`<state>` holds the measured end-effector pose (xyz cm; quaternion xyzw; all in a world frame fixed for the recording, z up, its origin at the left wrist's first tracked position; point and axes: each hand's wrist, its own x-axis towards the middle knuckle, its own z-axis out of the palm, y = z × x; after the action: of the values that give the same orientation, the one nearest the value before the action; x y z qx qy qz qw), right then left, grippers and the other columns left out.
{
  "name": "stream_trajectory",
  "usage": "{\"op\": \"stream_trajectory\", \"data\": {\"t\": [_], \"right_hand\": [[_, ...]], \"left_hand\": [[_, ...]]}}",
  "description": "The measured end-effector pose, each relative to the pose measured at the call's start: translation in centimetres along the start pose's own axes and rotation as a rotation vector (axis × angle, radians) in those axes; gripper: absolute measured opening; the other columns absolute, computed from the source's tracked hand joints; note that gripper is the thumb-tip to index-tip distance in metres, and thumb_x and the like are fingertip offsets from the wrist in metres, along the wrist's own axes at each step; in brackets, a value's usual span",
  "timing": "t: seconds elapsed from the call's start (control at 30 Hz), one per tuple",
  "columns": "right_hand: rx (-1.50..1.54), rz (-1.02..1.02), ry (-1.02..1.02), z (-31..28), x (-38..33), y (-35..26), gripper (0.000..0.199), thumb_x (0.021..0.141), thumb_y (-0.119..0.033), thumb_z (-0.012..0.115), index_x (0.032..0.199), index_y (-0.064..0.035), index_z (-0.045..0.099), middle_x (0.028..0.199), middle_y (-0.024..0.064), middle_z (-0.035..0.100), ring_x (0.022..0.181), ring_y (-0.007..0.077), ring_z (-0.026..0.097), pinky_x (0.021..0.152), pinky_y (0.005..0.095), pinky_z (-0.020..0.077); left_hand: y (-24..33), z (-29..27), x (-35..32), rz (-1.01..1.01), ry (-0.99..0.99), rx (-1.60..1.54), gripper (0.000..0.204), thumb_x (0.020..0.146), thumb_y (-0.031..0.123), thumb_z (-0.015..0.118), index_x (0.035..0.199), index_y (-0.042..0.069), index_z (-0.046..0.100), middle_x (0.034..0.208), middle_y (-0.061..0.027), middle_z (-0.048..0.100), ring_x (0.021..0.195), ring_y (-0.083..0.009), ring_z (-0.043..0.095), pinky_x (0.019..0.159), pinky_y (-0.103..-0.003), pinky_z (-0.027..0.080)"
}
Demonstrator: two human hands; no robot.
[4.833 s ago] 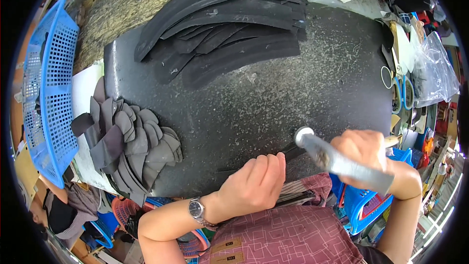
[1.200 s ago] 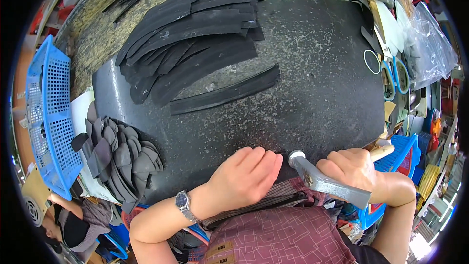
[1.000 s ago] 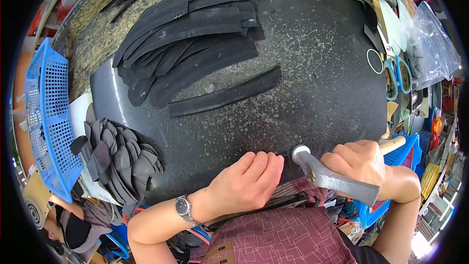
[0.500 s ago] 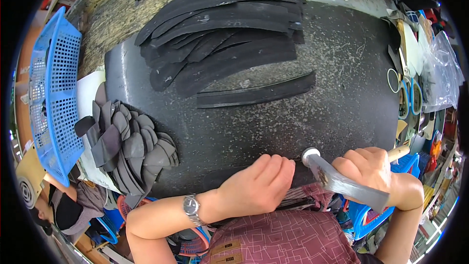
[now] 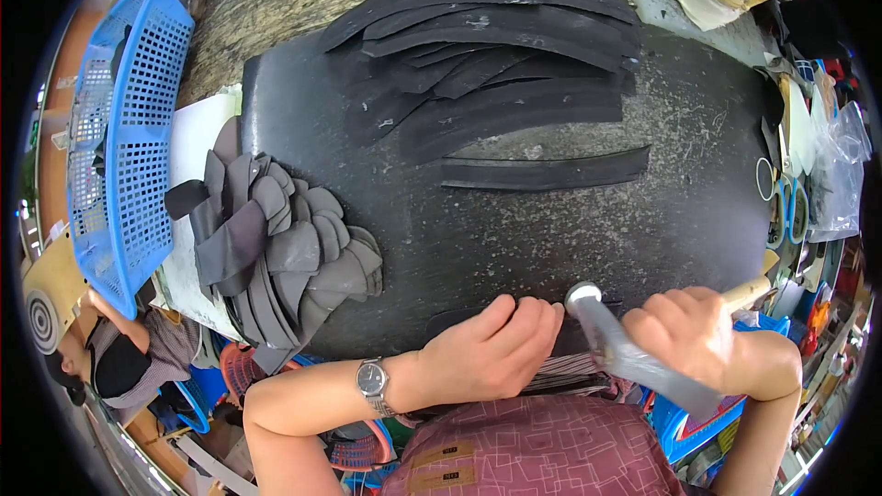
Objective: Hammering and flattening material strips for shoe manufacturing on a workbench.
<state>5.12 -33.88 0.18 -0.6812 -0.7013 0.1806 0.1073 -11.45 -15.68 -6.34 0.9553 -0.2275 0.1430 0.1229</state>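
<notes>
My right hand (image 5: 684, 335) is closed round the wooden handle of a hammer (image 5: 629, 354). The hammer's round steel face hovers at the near edge of a black mat (image 5: 542, 248), just right of my left fingertips. My left hand (image 5: 487, 354), a watch on its wrist, has its fingers pressed together on a black strip (image 5: 574, 340) along that edge; the hand covers much of it. Farther in, a single curved black strip (image 5: 551, 168) lies on the mat. Beyond it sits a heap of overlapping black strips (image 5: 514, 32).
Grey-black rounded pieces (image 5: 312, 239) are piled at the mat's left. A blue plastic basket (image 5: 138, 147) stands beyond them. Scissors (image 5: 790, 207) and clear plastic (image 5: 841, 174) lie on the right. Another person (image 5: 138, 349) is at the lower left.
The whole view has shifted, so the mat and piles appear farther right. The hammer has moved slightly and its head looks blurred. My left hand stays at the near edge, still closed.
</notes>
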Motion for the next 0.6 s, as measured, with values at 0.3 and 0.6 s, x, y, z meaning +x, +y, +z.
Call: {"op": "stream_trajectory", "data": {"t": [0.3,0.6], "right_hand": [[-0.011,-0.035,-0.028,0.5,2.5,-0.8,0.026,0.062,-0.020,0.058,0.081,-0.0045,0.051,0.061,0.0007,0.040,0.047,0.0135,0.050,0.039,0.0269,0.0401],[0.019,-0.044,-0.032,0.3,4.7,-1.2,0.024,0.061,-0.019,0.058,0.079,-0.0057,0.050,0.060,-0.0006,0.040,0.046,0.0113,0.048,0.037,0.0250,0.0381]], "left_hand": [[-1.0,-1.2,-2.4,-0.113,-0.021,-0.143,0.036,0.070,0.016,0.056,0.098,-0.006,0.062,0.097,-0.0111,0.057,0.089,-0.0219,0.052,0.072,-0.032,0.043],[-0.8,-2.4,-4.7,-0.148,-0.036,-0.049,0.036,0.069,0.016,0.056,0.099,-0.004,0.062,0.098,-0.0097,0.057,0.086,-0.0211,0.053,0.071,-0.031,0.041]]}}
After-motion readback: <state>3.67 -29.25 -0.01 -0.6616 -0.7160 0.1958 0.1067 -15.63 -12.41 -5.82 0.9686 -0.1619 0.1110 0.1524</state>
